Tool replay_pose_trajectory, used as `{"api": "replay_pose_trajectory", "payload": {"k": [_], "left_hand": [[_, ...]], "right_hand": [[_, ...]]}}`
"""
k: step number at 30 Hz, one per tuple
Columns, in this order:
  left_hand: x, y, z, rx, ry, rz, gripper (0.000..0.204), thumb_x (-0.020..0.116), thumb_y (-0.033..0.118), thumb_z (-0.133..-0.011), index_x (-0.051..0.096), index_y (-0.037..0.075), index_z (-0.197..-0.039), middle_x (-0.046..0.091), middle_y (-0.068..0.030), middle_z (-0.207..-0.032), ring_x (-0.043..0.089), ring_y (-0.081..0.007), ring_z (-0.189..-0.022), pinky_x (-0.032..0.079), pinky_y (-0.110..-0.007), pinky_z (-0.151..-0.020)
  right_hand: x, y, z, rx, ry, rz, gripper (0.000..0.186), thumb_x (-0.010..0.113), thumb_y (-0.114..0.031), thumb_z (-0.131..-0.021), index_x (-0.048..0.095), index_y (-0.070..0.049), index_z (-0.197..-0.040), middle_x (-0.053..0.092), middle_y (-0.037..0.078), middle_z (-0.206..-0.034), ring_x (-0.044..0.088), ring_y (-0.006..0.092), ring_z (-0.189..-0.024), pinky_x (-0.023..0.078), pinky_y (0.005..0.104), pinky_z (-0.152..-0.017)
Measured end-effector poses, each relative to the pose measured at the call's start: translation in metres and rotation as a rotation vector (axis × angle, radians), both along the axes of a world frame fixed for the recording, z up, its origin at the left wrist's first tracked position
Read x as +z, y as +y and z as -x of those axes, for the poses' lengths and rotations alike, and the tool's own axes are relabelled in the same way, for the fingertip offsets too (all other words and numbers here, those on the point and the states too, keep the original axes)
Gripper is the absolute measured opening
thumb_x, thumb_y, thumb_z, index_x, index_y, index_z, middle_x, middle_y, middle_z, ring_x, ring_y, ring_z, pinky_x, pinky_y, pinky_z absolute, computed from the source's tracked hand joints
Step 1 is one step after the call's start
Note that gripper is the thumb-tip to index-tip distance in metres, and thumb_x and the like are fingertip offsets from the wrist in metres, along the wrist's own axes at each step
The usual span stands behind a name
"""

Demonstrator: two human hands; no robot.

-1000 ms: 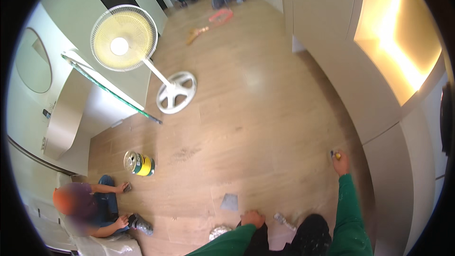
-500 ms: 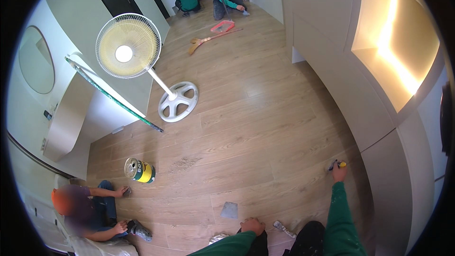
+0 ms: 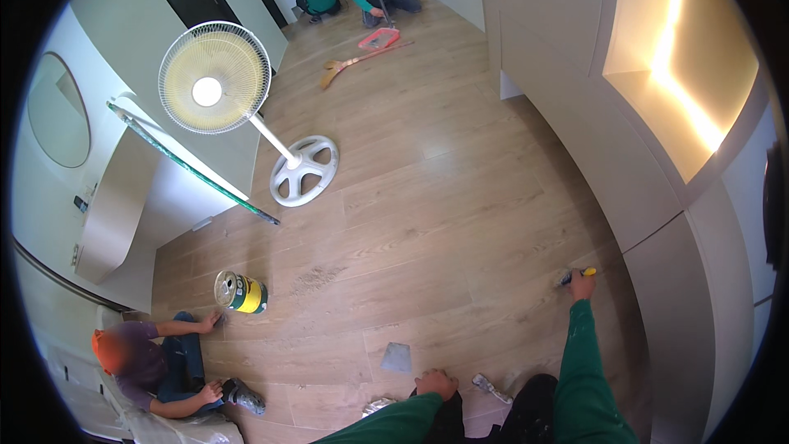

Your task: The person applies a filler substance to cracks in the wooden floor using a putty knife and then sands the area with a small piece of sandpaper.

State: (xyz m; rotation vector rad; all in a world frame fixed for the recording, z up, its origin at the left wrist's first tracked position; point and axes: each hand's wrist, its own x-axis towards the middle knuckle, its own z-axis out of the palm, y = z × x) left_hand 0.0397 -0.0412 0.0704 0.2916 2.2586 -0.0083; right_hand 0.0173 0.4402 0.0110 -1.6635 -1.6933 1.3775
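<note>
At the right, close to the cabinet base, my right hand (image 3: 583, 285) is closed around a small hand tool with a yellow handle (image 3: 589, 271). The tool's dark head (image 3: 565, 278) is at the floor; whether it is a brush or a scraper is too small to tell. My left hand (image 3: 436, 383) lies over my left knee, holding nothing, fingers draped over it. Just beyond it, a flat grey square piece (image 3: 396, 357) rests on the floor. A crumpled, whitish strip-like thing (image 3: 491, 388) is between my knees, and a silvery crumpled item (image 3: 378, 407) shows beside my left sleeve.
A yellow-and-green can (image 3: 242, 293) stands near a seated person in an orange cap (image 3: 140, 362). Grit (image 3: 316, 280) is scattered beside it. Farther off are a white standing fan (image 3: 304, 171), a green pole (image 3: 193, 166), a broom (image 3: 353, 62), a red dustpan (image 3: 379, 39) and co-workers.
My right hand has shifted slightly away from me, and the tool has turned so its yellow handle points up more. At the back, a co-worker's hand has moved to the dustpan handle.
</note>
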Motion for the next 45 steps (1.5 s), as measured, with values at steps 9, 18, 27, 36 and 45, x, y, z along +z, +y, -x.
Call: {"api": "replay_pose_trajectory", "payload": {"k": [9, 18, 27, 36, 45], "left_hand": [[0.002, -0.001, 0.003, 0.023, -0.019, 0.005, 0.062, 0.05, 0.053, -0.094, 0.067, 0.004, -0.128, 0.064, -0.0181, -0.134, 0.057, -0.0351, -0.129, 0.04, -0.063, -0.106], [0.004, 0.009, 0.006, 0.007, -0.017, -0.01, 0.063, 0.051, 0.052, -0.094, 0.065, 0.003, -0.13, 0.064, -0.0186, -0.134, 0.057, -0.0366, -0.13, 0.04, -0.064, -0.107], [0.005, -0.004, -0.006, 0.012, -0.025, -0.004, 0.063, 0.05, 0.053, -0.094, 0.066, 0.003, -0.13, 0.064, -0.0185, -0.135, 0.058, -0.0372, -0.129, 0.04, -0.063, -0.107], [-0.004, 0.01, 0.014, 0.059, 0.113, -0.051, 0.057, 0.054, 0.051, -0.093, 0.067, 0.005, -0.124, 0.065, -0.0179, -0.13, 0.061, -0.0367, -0.123, 0.042, -0.061, -0.105], [-0.017, -0.014, -0.004, 0.047, 0.135, 0.055, 0.051, 0.06, 0.047, -0.09, 0.073, 0.004, -0.116, 0.069, -0.0148, -0.122, 0.065, -0.0336, -0.116, 0.047, -0.055, -0.101]], "right_hand": [[0.02, -0.002, 0.012, -0.062, -0.004, 0.117, 0.041, 0.069, -0.015, -0.089, 0.053, 0.009, -0.119, 0.071, 0.024, -0.098, 0.074, 0.0309, -0.069, 0.065, 0.0406, -0.058], [0.002, 0.02, 0.006, -0.084, -0.013, 0.165, 0.047, 0.068, -0.013, -0.089, 0.048, 0.01, -0.125, 0.07, 0.026, -0.1, 0.075, 0.0333, -0.07, 0.066, 0.0419, -0.06], [0.003, 0.003, -0.002, -0.074, -0.015, 0.159, 0.04, 0.067, -0.016, -0.09, 0.054, 0.008, -0.119, 0.07, 0.022, -0.096, 0.074, 0.032, -0.066, 0.066, 0.0422, -0.057], [-0.022, 0.022, 0.005, 0.015, -0.052, 0.01, 0.036, 0.069, -0.03, -0.09, 0.063, 0.001, -0.106, 0.071, 0.014, -0.094, 0.069, 0.0268, -0.07, 0.057, 0.0427, -0.061], [0.021, -0.219, 0.033, 0.121, 0.142, 0.062, 0.027, 0.072, -0.018, -0.089, 0.061, 0.003, -0.102, 0.07, 0.014, -0.084, 0.07, 0.0262, -0.078, 0.055, 0.0423, -0.073]]}}
